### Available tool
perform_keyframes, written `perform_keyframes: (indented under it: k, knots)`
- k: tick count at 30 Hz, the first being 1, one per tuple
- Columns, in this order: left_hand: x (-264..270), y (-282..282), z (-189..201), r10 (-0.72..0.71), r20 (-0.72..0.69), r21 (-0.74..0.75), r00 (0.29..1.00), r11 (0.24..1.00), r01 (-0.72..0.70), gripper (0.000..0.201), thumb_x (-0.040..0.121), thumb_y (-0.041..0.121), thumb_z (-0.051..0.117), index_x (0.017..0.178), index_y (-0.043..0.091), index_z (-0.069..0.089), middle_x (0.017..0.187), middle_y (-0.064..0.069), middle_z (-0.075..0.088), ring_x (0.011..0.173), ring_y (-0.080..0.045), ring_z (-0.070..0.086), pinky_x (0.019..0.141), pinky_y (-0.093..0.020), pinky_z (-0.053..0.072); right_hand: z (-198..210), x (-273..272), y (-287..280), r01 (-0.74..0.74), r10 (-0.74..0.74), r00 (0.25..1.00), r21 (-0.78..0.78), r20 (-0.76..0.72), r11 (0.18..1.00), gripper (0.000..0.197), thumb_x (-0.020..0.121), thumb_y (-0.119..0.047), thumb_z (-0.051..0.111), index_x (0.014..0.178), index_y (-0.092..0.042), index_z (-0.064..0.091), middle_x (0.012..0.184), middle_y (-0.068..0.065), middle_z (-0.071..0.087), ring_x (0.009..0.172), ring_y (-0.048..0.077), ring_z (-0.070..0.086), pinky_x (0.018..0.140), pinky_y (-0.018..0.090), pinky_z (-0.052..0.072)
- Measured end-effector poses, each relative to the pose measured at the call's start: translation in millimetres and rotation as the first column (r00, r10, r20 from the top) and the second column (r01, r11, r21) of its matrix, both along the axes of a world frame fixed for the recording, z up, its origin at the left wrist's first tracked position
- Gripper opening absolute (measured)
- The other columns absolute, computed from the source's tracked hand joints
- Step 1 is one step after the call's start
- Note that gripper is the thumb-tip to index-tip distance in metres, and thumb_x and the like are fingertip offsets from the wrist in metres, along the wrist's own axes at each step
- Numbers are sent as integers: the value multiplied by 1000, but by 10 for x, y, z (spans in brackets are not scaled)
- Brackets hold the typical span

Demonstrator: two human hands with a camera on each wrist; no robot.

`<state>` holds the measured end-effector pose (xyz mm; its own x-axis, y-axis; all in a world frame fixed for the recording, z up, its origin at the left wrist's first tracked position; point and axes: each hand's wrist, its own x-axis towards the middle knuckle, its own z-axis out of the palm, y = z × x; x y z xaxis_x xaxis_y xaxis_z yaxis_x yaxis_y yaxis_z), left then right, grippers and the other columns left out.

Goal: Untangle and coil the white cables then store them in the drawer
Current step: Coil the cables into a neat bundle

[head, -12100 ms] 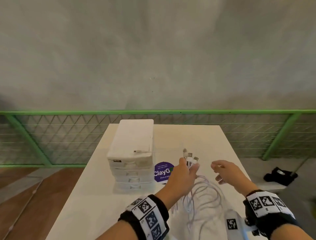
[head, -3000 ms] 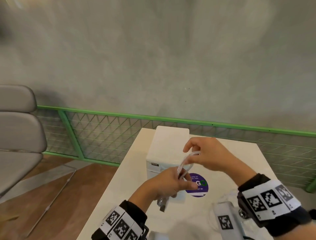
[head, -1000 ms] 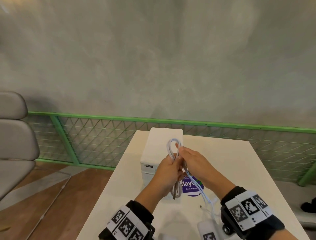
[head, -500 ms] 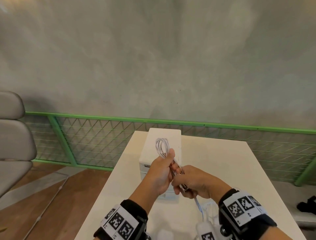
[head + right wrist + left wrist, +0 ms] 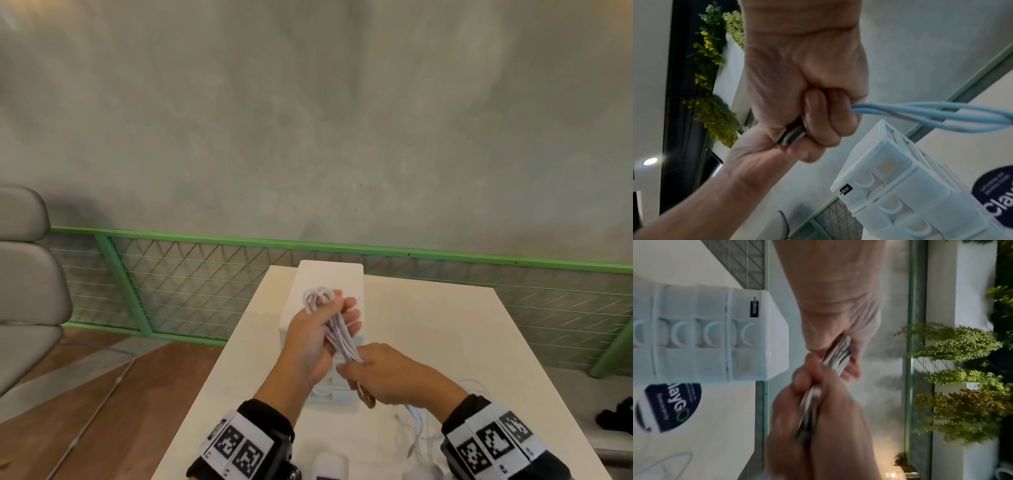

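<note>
We work at the table (image 5: pixel 428 342), and everything here we place by the drawers (image 5: pixel 329 281), the small white stack of four standing on its left part. All four fronts look pushed in, so nothing is stored yet; we judge the unit sits this close so that the finished bundle has only a short way to go.

Just in front of the drawers and raised above the table, our left hand (image 5: pixel 308 342) is clenched round the upper part of the coil (image 5: pixel 339 334), with the top loops poking out beyond the fist toward the unit. We hold it there, we think, to pin the turns flat against the palm so that they cannot spring apart.

Nearer to us than the drawers, and lower, our right hand (image 5: pixel 394 380) is closed round the bottom of the same coil, its fingers curled tight over the strands. The two fists nearly touch, which keeps the bundle taut between them for tidying or a last wrap.

To the right of the drawers and closer to us, loose cables (image 5: pixel 419 425) lie on the table, still uncoiled, left within reach for the next round.

Beside the drawers sits a round purple sticker (image 5: pixel 668 407), hidden behind our hands in the head view.
</note>
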<state>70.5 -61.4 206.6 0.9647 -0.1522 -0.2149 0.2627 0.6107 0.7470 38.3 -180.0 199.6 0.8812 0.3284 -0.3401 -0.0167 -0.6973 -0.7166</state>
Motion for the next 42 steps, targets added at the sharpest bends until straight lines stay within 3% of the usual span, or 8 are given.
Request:
perform_keyframes:
  k: [6, 13, 19, 26, 30, 34, 38, 42]
  knots:
    - [407, 635, 228, 149, 31, -101, 988, 984, -145, 15, 95, 5, 43, 96, 12, 55, 50, 6, 50, 35, -2, 40, 34, -10, 37, -248, -191, -92, -36, 37, 980, 12, -196, 999, 35, 91, -35, 46, 59, -20, 48, 58, 0, 53, 52, 16, 44, 53, 27, 34]
    - [144, 534, -100, -201, 73, 225, 977, 958, 180, 54, 71, 45, 53, 110, 7, 54, 107, -9, 65, 95, -21, 62, 81, -31, 52, -51, -28, -69, 154, -74, 960, 287, -269, 945, 36, 91, -23, 47, 55, -16, 43, 39, -1, 39, 36, 13, 25, 37, 19, 19]
    - [48, 215, -102, -251, -6, -72, 968, 965, 250, 16, 90, 18, 51, 91, 5, 62, 60, -5, 67, 50, -14, 64, 57, -28, 59, -95, 46, 184, 129, -46, 950, 255, -308, 958, 40, 92, -26, 45, 52, -17, 45, 43, 1, 43, 38, 14, 26, 38, 21, 21]
    - [296, 198, -255, 69, -269, -2, 961, 997, -72, 33, 96, 4, 43, 64, 6, 46, 46, -4, 39, 28, -9, 36, 40, -22, 47, -286, -19, 411, 249, 27, 857, -459, 514, 853, 26, 98, -36, 30, 105, -16, 45, 85, 6, 62, 70, 30, 56, 46, 28, 25]
    - [299, 156, -410, 88, -376, 113, 922, 992, -49, 49, 92, -6, 29, 45, 7, 35, 25, -1, 30, 18, -12, 26, 36, -16, 28, -455, -155, 406, 245, 243, 803, -673, 544, 698, 26, 68, -34, 74, 75, -17, 56, 53, 5, 62, 37, 19, 55, 36, 25, 23]
    - [195, 69, -464, 55, -371, 223, 927, 974, 32, 42, 97, 14, 44, 56, 6, 40, 25, -2, 35, 23, -13, 36, 47, -24, 32, -555, -174, 276, 259, 127, 838, -591, 531, 764, 42, 54, -39, 78, 76, -24, 45, 35, 1, 52, 21, 9, 42, 29, 23, 12]
    - [-25, -80, -514, -8, -292, 148, 956, 988, 54, 33, 91, 23, 58, 62, 8, 52, 44, -1, 50, 45, -13, 50, 57, -26, 43, -389, -167, 76, 145, 63, 872, -378, 486, 914, 37, 97, -35, 38, 130, -20, 41, 93, 8, 70, 80, 27, 65, 59, 33, 42]
    - [-161, -296, -468, 0, -211, -8, 977, 1000, -2, 31, 94, 28, 50, 71, 8, 56, 44, 0, 59, 51, -13, 66, 63, -29, 50, -241, -157, -99, 21, 24, 956, -150, 291, 989, 16, 97, -34, 38, 83, -34, 46, 72, -13, 49, 67, 11, 50, 56, 15, 35]
